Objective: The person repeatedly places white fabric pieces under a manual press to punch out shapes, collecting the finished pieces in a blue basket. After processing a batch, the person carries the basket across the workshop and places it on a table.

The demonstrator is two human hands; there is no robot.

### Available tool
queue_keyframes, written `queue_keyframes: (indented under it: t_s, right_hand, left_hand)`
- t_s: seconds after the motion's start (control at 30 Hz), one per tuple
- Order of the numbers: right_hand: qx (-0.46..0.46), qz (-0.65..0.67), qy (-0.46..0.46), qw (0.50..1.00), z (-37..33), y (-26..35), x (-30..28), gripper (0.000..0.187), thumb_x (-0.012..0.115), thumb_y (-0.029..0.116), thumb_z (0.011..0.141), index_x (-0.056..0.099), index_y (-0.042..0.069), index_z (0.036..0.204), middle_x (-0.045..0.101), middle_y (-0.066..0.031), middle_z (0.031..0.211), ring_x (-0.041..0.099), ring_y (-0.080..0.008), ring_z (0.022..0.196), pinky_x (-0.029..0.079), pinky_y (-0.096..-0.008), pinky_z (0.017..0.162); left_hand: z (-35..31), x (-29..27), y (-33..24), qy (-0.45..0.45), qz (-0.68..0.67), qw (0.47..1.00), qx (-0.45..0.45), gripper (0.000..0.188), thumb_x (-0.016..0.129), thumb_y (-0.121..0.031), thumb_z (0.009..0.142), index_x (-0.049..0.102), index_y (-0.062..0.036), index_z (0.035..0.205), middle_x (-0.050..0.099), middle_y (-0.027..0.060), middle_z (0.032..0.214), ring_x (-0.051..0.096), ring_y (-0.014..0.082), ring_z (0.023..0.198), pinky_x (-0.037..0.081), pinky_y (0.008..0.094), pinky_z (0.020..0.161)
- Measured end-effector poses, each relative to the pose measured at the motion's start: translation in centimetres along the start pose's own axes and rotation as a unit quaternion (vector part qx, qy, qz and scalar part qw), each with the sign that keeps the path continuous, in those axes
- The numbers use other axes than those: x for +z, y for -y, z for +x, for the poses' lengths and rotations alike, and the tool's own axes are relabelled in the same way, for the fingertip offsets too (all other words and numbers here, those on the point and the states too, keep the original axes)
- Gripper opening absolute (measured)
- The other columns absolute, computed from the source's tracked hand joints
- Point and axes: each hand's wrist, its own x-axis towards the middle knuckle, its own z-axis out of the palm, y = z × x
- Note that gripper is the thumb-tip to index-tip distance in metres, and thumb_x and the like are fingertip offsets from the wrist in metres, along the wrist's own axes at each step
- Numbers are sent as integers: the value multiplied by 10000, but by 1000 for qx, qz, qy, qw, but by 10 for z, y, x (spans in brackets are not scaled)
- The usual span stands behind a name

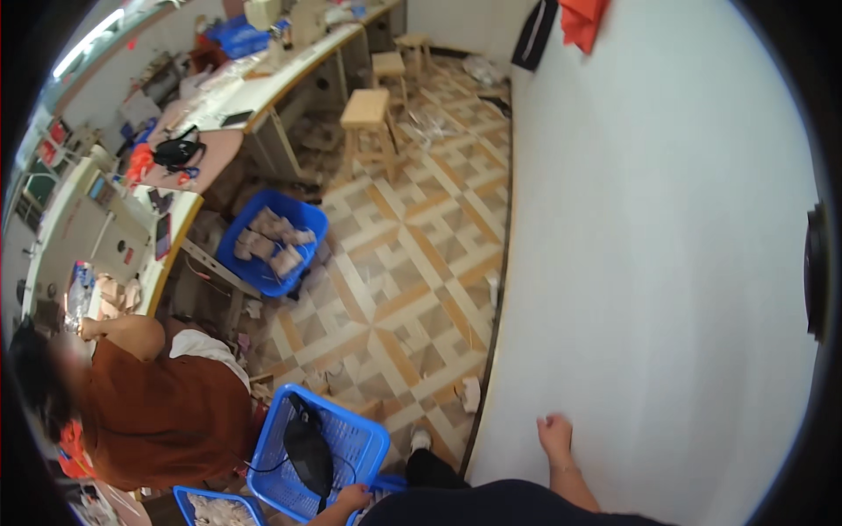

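My left hand (353, 497) is closed at the near right rim of a blue plastic basket (375, 441), gripping that edge as far as I can see; the fingertips are partly hidden. Inside the basket lies a black bag (307, 451) with a thin dark cord trailing from it. My right hand (554, 434) hangs beside the white wall, its fingers curled in and slightly blurred. Nothing shows in it.
A co-worker in a brown top (171, 412) sits at a sewing machine (114, 232) on the left. Another blue basket (320, 230) holds beige fabric pieces. Wooden stools (366, 110) stand along the worktables. A long white wall (649, 263) borders the tiled floor (377, 324).
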Motion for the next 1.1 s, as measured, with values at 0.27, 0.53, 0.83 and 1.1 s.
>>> queue_keyframes:
  t_s: [0.27,0.53,0.83,1.1]
  right_hand:
    - [26,18,23,999,-6,0,14,313,697,230,681,622,-24,848,624,-180,772,602,-331,738,481,-397,690]
    - [46,-20,123,991,10,2,7,360,692,284,687,632,-18,876,629,-208,862,610,-332,814,481,-382,756]
    - [-80,37,-45,995,83,52,-65,319,668,245,713,630,-18,890,636,-180,793,616,-317,762,489,-386,713]
    - [-198,-66,-125,970,71,63,-56,126,597,136,757,582,12,776,576,-154,745,556,-343,725,451,-426,643]
  left_hand:
    - [93,-31,-58,-44,163,969,182,418,531,-425,759,619,-103,1011,646,131,914,618,322,855,486,413,771]
    - [68,-51,-59,-119,42,970,205,402,521,-423,790,614,-103,1014,631,149,957,601,314,903,479,390,785]
    - [28,-50,-25,12,86,990,107,430,490,-410,831,601,-49,1038,625,160,1000,598,285,935,453,349,845]
    - [56,-127,-100,-82,-54,986,137,438,493,-418,824,619,-31,986,628,173,978,599,297,917,452,362,833]
